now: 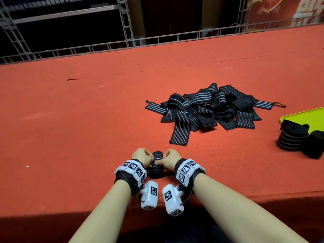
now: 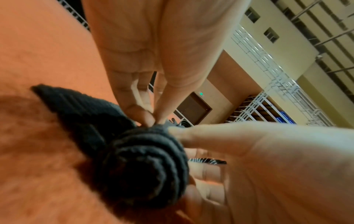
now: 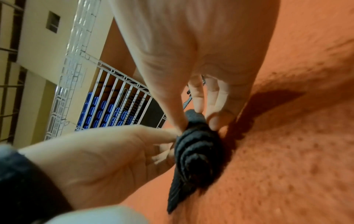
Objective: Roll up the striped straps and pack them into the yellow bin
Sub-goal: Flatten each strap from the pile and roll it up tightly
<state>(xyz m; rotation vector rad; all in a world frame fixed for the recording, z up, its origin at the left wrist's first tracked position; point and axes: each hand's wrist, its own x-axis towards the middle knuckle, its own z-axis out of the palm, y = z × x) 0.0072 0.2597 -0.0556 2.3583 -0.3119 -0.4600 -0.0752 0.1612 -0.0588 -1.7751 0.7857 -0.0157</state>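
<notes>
Both the left hand (image 1: 142, 157) and the right hand (image 1: 171, 157) pinch the half-rolled strap (image 1: 156, 164) near the carpeted table's (image 1: 70, 120) front edge; loosened fingers would let its coil spring open.

The head view is evenly lit and sharp, with a dark shadow band along the near edge of the tabletop (image 1: 70, 120) and straight rails bowed by the wide lens. Both wrist views are soft, blurred and warm-toned.

Both hands' fingers (image 3: 216, 121) pinch rolled strap (image 3: 197, 156).
</notes>
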